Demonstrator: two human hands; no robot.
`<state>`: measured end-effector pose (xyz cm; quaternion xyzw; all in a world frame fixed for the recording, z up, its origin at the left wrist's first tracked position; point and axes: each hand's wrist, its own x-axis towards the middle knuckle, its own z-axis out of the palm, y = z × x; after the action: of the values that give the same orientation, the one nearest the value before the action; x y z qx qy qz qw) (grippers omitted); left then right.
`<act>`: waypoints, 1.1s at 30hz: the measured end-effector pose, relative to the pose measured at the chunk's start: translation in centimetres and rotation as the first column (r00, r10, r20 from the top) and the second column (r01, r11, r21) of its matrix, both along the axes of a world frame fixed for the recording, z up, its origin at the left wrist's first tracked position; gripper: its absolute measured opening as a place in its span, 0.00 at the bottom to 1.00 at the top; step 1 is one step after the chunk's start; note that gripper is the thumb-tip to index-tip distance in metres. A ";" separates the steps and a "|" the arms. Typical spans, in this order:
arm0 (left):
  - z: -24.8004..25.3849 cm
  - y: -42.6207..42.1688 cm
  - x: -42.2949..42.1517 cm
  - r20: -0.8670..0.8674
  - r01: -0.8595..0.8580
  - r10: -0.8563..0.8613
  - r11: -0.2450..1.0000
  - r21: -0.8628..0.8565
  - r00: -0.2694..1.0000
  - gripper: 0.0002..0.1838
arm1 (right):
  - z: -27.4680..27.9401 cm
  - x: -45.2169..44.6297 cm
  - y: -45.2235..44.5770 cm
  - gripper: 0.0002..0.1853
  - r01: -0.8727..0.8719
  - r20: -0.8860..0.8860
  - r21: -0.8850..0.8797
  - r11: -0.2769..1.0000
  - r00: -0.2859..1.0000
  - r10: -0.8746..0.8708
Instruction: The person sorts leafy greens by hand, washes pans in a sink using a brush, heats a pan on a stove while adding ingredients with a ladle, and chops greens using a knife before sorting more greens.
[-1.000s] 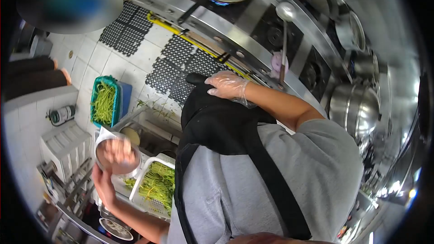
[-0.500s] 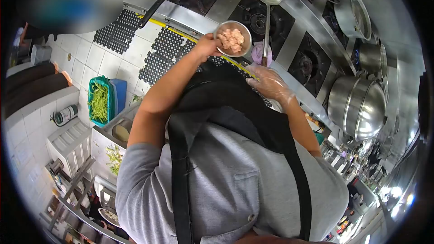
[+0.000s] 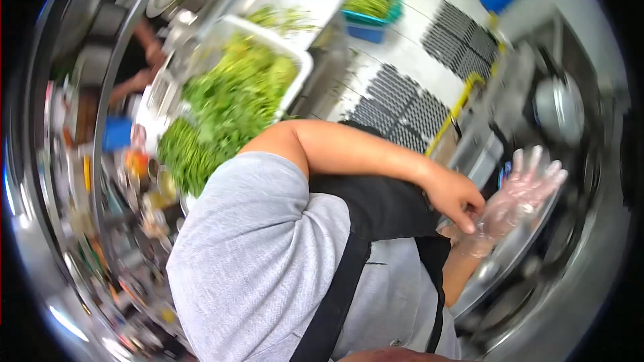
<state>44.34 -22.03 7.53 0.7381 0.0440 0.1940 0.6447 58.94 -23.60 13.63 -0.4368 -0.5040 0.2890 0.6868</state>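
L hand [image 3: 463, 202], bare, is reaching across the front of the black apron [image 3: 392, 208] to the R wrist; its fingers are curling in at the cuff of the clear plastic glove [image 3: 502, 216], w/ thumb and index tips lying close together there. Whether they are pinching the film: can't tell.

R hand [image 3: 528, 188] is wearing the glove and holding nothing visible; its fingers are spreading wide, i.e. fully open. Glove's long axis is running obliquely, cuff nearest the L fingertips, finger ends pointing fwd and to the person's R, over the stove [image 3: 520, 245] side. Film is wrinkling and shining at palm and wrist.

Surroundings, rel. to the grip: round pan [image 3: 560, 110] (blurred) is sitting beyond it, fwd and R. Yellow pipe [image 3: 444, 135] is running fwd-L of it, w/ black mats [image 3: 389, 104] lying on the tiles [image 3: 406, 43] past that. Well L, leafy greens [image 3: 231, 94] are filling and spilling over a white basket [image 3: 303, 74]; farther fwd, a teal-lined tub [image 3: 396, 10] is holding cut stalks [image 3: 364, 0]. Co-worker's hands [image 3: 149, 67] are showing far L, apart from the person's own.
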 end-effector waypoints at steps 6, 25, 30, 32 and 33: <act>4.7 2.4 -15.1 0.238 -0.825 0.790 0.543 0.155 0.565 0.14 | 8.1 -22.1 14.2 0.53 -0.527 -0.098 0.269 0.806 0.818 0.568; 0.0 -13.7 -33.6 -0.449 -0.325 0.310 -0.945 -0.045 -0.838 0.08 | -3.9 -65.0 23.9 0.26 -0.813 0.749 -0.582 -0.030 -0.550 0.371; 1.0 -6.4 -29.8 -0.397 0.019 -0.051 -0.996 0.086 -0.916 0.04 | -8.5 -64.4 34.0 0.24 -0.848 0.841 -0.530 0.009 -0.524 0.135; 0.7 -3.3 -28.7 -0.340 0.100 -0.139 -0.986 0.131 -0.930 0.03 | -9.1 -62.6 37.8 0.24 -0.677 0.605 -0.736 -0.012 -0.666 0.437; 0.2 -2.2 -27.9 -0.335 0.102 -0.190 -0.959 0.263 -0.923 0.04 | -10.6 -61.6 39.9 0.24 -0.699 0.597 -0.713 -0.046 -0.641 0.482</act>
<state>16.46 -24.24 7.75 0.1917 -0.8281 -0.5154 0.1084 -2.70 16.29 3.02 0.0882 -0.9296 0.3197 -0.1605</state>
